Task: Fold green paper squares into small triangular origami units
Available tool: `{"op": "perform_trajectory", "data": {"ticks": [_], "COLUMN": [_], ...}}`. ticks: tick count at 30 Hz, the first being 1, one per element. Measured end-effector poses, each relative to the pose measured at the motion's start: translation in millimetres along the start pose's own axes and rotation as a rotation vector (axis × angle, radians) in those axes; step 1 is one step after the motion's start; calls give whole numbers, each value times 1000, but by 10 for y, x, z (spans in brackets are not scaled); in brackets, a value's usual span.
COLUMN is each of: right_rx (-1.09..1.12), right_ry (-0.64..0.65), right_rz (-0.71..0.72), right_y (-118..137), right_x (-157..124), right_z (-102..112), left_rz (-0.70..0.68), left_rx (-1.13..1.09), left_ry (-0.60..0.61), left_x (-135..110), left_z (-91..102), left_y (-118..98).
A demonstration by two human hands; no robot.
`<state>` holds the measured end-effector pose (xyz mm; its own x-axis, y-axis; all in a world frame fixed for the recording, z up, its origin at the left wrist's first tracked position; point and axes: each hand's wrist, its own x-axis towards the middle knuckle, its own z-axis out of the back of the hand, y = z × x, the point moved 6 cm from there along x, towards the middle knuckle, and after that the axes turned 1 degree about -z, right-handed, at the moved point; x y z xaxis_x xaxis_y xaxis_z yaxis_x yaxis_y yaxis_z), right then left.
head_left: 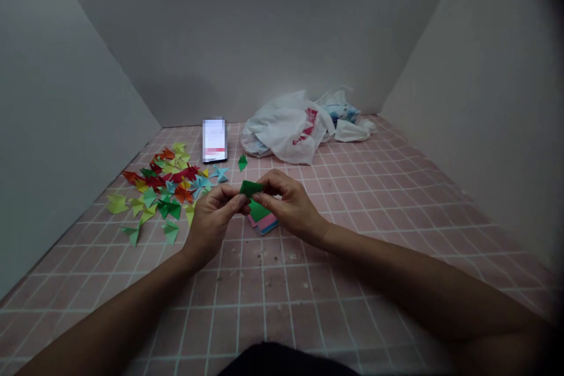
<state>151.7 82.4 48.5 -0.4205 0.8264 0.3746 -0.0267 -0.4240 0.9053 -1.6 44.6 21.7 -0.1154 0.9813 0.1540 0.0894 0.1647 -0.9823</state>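
Observation:
A small folded piece of green origami paper (251, 188) is held up between both hands. My left hand (215, 211) pinches its left end between thumb and fingers. On the other side, the thumb and fingers of my right hand (291, 202) are closed on its right end. Just below and behind the hands lies a stack of square coloured paper (261, 211), green on top with pink and blue edges showing; my right hand partly covers it. A single green folded paper piece (242, 163) rests on the surface beyond the hands.
Many folded paper pieces (170, 207) in red, orange, yellow, green and blue lie spread at the left. A lit phone (215, 140) stands behind them. White plastic bags (286, 126) lie against the back wall. Walls rise on three sides of the pink gridded surface (374, 205).

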Motion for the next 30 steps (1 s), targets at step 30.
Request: {"op": "perform_trajectory", "data": {"ticks": [30], "right_rx": [-92], "right_ry": [66], "right_rz": [-36], "right_y": [-88], "right_x": [-77], "right_z": [-89], "left_rz": [-106], "left_rx": [180], "left_ry": [-9], "left_x": [7], "left_z": [-5], "left_y": [-135]}}
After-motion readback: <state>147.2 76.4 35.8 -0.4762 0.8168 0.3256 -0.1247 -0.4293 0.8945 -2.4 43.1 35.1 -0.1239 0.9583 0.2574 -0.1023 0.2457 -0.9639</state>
